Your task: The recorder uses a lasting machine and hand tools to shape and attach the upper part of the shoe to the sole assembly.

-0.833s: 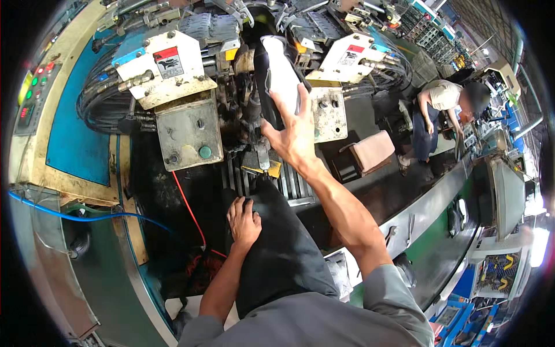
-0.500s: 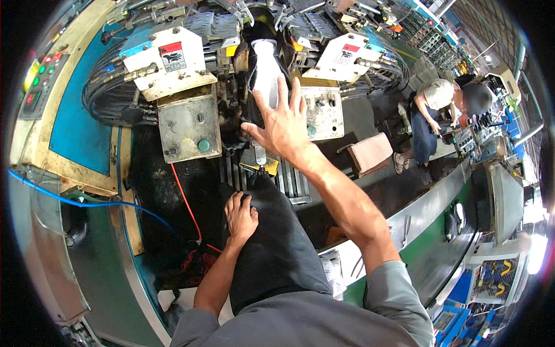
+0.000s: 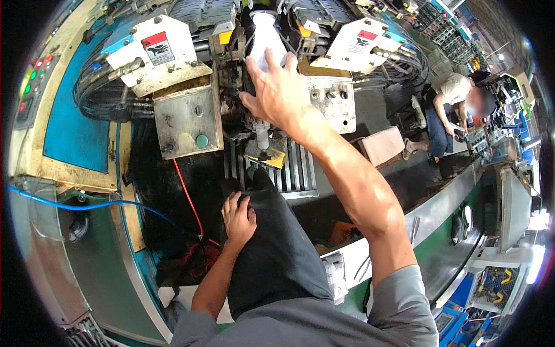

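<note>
A white, shoe-sole-shaped piece (image 3: 266, 39) lies lengthwise in the dark middle of the machine, between two metal side units. My right hand (image 3: 278, 91) reaches over its near end, fingers spread and slightly bent, thumb out to the left. The fingertips overlap the white surface; whether they press on it I cannot tell. Beneath that hand, the near end is hidden. My left hand (image 3: 237, 218) rests on my dark trouser leg, fingers loosely spread, holding nothing.
Grey control boxes (image 3: 188, 124) with a green button flank the machine's centre, below white guard plates (image 3: 159, 52) and bundled black hoses. A red cable (image 3: 188, 196) runs down at left. Conveyor belts lie on both sides. At right a co-worker (image 3: 448, 113) bends over equipment beside a cushioned seat (image 3: 381, 146).
My right hand's fingers have bent and come down more over the near end of the white piece. The view has shifted slightly; my left hand stays on my leg.
</note>
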